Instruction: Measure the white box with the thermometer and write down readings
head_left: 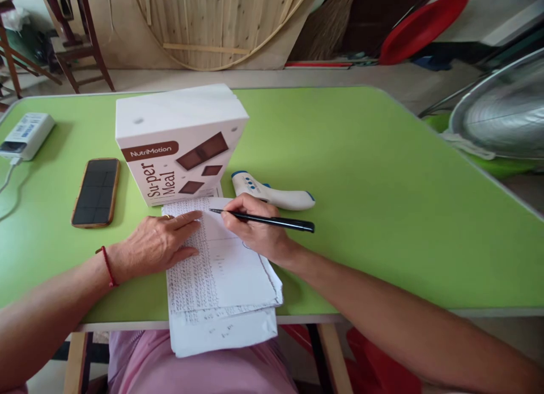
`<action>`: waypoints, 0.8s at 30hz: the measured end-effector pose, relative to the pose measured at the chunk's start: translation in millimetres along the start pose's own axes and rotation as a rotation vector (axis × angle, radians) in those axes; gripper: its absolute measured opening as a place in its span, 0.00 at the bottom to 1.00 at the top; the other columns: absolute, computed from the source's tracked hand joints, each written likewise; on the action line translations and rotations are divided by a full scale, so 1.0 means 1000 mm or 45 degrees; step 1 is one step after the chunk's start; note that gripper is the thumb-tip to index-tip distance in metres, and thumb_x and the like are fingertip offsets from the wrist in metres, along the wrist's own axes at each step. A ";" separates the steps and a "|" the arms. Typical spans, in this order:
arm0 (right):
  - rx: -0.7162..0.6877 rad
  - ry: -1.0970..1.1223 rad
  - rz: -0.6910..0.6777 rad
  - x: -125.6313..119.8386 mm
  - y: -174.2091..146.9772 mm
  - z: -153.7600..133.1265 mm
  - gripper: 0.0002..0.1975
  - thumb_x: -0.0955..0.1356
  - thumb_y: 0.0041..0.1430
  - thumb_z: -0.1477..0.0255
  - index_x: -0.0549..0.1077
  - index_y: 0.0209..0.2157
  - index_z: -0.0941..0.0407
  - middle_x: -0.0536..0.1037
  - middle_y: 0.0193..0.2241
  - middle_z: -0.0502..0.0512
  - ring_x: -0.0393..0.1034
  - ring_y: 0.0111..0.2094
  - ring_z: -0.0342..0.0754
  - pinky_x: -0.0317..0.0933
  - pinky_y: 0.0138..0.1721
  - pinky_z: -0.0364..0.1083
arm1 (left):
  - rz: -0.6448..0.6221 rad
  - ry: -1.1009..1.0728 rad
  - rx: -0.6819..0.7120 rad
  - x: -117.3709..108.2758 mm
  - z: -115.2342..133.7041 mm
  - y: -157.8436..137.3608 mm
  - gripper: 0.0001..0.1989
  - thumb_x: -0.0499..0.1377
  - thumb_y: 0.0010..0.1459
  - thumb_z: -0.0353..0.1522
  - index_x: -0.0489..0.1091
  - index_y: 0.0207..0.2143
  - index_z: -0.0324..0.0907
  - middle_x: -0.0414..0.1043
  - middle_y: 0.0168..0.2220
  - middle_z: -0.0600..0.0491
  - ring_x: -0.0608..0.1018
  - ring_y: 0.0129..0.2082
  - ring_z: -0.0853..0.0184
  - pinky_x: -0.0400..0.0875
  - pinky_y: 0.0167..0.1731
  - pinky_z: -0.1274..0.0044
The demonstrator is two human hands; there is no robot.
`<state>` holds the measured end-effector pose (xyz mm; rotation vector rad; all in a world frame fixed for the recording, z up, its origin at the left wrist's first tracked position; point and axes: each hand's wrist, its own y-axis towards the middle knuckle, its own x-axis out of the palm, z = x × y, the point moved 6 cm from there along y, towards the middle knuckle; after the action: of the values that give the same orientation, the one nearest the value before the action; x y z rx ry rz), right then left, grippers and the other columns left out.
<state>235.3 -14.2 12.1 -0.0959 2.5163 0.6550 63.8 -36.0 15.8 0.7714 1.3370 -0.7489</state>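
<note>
My right hand (259, 227) is closed around a black pen (278, 219), its tip just over the upper part of a written sheet of paper (238, 275). Dense handwriting fills the sheet's left side; the right side is mostly blank. Fingers outstretched, my left hand (164, 241) lies flat on the paper's left part and holds nothing. More sheets lie beneath, overhanging the table's front edge. Behind the paper stands a white box (182, 150) printed "NutriMotion Su-per Meal". A white and blue infrared thermometer (276, 195) lies just beyond my right hand.
On the green table (403, 212), a phone (96, 193) lies left of the box. A white power bank (28, 134) with a cable sits at the far left. Past the table are a wooden chair (79, 45), a red plastic item (425, 26) and a large metal basin (505, 110).
</note>
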 end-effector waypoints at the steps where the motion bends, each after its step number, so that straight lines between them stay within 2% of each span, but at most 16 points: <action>1: 0.000 -0.003 0.002 0.000 0.000 0.000 0.06 0.65 0.57 0.71 0.66 0.26 0.53 0.72 0.18 0.46 0.61 0.19 0.40 0.54 0.19 0.41 | -0.010 0.000 -0.003 0.000 0.000 0.000 0.19 0.55 0.68 0.40 0.69 0.53 0.36 0.67 0.61 0.42 0.84 0.37 0.58 0.80 0.32 0.69; 6: -0.027 -0.012 0.013 0.000 0.000 -0.001 0.06 0.65 0.57 0.72 0.66 0.26 0.53 0.72 0.18 0.46 0.62 0.19 0.40 0.56 0.20 0.41 | -0.038 -0.004 -0.007 0.001 0.000 0.000 0.20 0.55 0.67 0.40 0.69 0.53 0.35 0.66 0.62 0.43 0.84 0.38 0.56 0.81 0.32 0.66; 12: 0.004 -0.005 0.014 -0.001 0.000 -0.001 0.06 0.65 0.57 0.70 0.66 0.26 0.53 0.71 0.18 0.45 0.61 0.18 0.40 0.55 0.19 0.41 | -0.022 -0.027 -0.002 0.001 0.000 -0.001 0.19 0.54 0.68 0.40 0.69 0.53 0.35 0.67 0.61 0.40 0.83 0.38 0.56 0.80 0.33 0.68; 17: 0.086 0.083 0.045 -0.001 -0.001 0.005 0.06 0.66 0.56 0.70 0.65 0.26 0.53 0.69 0.16 0.44 0.58 0.16 0.39 0.53 0.17 0.41 | 0.047 -0.014 0.026 -0.002 0.000 -0.001 0.18 0.52 0.69 0.39 0.69 0.51 0.36 0.69 0.59 0.40 0.83 0.35 0.59 0.78 0.30 0.71; 20: 0.090 0.111 0.011 0.001 -0.001 0.006 0.06 0.66 0.56 0.70 0.65 0.27 0.53 0.68 0.16 0.44 0.58 0.16 0.39 0.53 0.17 0.41 | 0.231 -0.042 0.105 -0.012 0.002 -0.002 0.13 0.51 0.70 0.36 0.69 0.46 0.37 0.76 0.50 0.44 0.82 0.34 0.63 0.76 0.28 0.73; 22: 0.085 0.122 0.004 0.001 0.000 0.006 0.06 0.66 0.56 0.70 0.65 0.27 0.53 0.68 0.17 0.44 0.59 0.17 0.39 0.54 0.18 0.41 | 0.489 -0.071 0.111 -0.027 0.000 -0.007 0.06 0.52 0.69 0.34 0.66 0.41 0.41 0.77 0.40 0.49 0.80 0.32 0.66 0.73 0.27 0.75; 24: 0.106 0.131 0.005 0.000 0.000 0.007 0.05 0.66 0.55 0.70 0.65 0.27 0.53 0.68 0.16 0.44 0.60 0.17 0.39 0.55 0.19 0.41 | 0.815 -0.096 0.003 -0.044 -0.010 -0.016 0.05 0.56 0.65 0.34 0.61 0.37 0.44 0.71 0.33 0.54 0.77 0.31 0.67 0.72 0.28 0.74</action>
<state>238.4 -11.0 6.5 -0.0965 2.6399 0.5588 41.2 -35.5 57.5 1.0867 0.9360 -0.2645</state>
